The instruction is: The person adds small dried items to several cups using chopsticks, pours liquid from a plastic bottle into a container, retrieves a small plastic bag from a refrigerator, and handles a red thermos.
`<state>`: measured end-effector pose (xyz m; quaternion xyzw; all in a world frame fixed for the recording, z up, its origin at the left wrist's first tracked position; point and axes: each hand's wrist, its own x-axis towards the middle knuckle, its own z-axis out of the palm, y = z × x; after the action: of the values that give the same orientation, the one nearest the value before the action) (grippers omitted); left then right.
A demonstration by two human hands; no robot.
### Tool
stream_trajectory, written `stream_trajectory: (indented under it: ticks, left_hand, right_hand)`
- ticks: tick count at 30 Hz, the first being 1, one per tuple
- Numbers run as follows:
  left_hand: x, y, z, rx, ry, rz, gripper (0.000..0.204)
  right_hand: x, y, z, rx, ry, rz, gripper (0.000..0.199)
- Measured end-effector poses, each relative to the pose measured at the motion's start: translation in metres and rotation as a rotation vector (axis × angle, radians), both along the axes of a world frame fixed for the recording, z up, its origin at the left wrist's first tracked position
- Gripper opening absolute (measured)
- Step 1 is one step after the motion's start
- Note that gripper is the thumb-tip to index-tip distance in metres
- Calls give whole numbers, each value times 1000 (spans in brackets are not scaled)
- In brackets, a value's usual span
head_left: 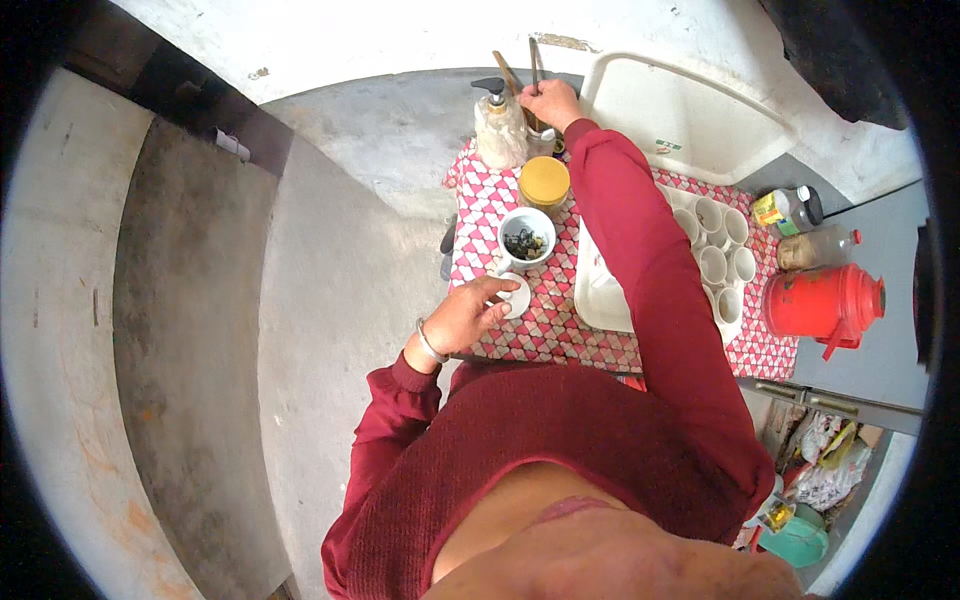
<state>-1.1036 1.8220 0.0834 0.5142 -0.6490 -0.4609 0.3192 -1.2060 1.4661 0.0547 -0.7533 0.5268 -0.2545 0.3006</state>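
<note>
A white mug [526, 238] with dark leaves in it stands near the left side of a small table. Just in front of it, my left hand [468, 316] has its thumb and index finger closed on a round white lid [517, 299]. My right arm stretches to the back of the table. There my right hand [553, 104] pinches a slim dark stick [534, 58] that stands up among others in a holder [541, 143]. A lighter wooden stick [502, 68] leans to its left. My hand hides part of the holder and the sticks' lower ends.
A pump bottle [500, 133] and a yellow-lidded jar [544, 183] stand near the holder. Right of the mug lies a cream tray [607, 313] with several white cups [713, 265]. Bottles [820, 246] and a red thermos [815, 305] are at the far right.
</note>
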Motion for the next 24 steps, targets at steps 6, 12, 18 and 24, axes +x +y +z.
stream_trajectory:
  ticks: [6,12,18,24]
  left_hand:
    - [10,-7,-4,-14,-45,11,30]
    - [13,-29,8,37,-25,37,27]
    - [18,-71,5,-136,-205,83,26]
    - [6,-128,-4,-372,-461,104,33]
  right_hand:
    - [7,4,-2,37,9,45,26]
    - [-4,18,15,-148,-55,67,25]
    - [-56,22,20,-225,-546,76,18]
    - [-110,63,56,0,-794,54,19]
